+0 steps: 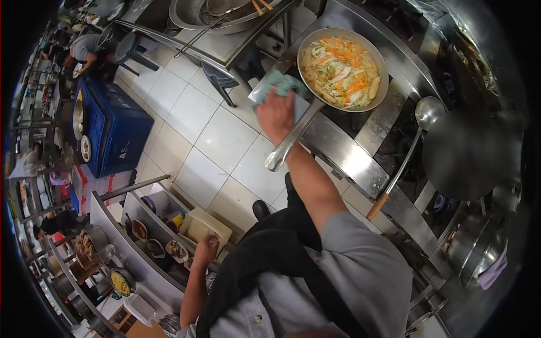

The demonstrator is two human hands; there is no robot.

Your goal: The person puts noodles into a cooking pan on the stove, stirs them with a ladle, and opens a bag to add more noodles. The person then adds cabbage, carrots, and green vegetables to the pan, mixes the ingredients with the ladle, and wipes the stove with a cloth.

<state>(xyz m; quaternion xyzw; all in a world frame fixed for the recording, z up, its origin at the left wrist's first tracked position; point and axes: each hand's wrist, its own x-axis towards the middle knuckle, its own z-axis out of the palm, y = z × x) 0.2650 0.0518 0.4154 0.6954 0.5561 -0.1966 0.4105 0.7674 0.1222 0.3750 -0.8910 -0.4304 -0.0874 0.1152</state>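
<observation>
In the head view my right hand [276, 117] is pressed onto a green cloth [282, 84] at the steel edge of the stove, left of the pan. The fingers grip the cloth and partly hide it. A frying pan [383, 93] holds noodles topped with shredded carrot and cabbage. Its long metal handle [296, 138] passes just beside my right wrist. My left hand [207, 248] is low on the left with its fingers curled closed, over a rectangular cream tub [220, 228]. Whatever those fingers may hold is too small to make out.
A ladle [429, 114] with a wooden handle lies across the stove, beside a dark round pan [465, 155]. A lit burner [441, 203] shows blue flame. Condiment bowls [139, 230] fill the rack at left. Beyond are a blue bin [121, 132], stools and another person [87, 48].
</observation>
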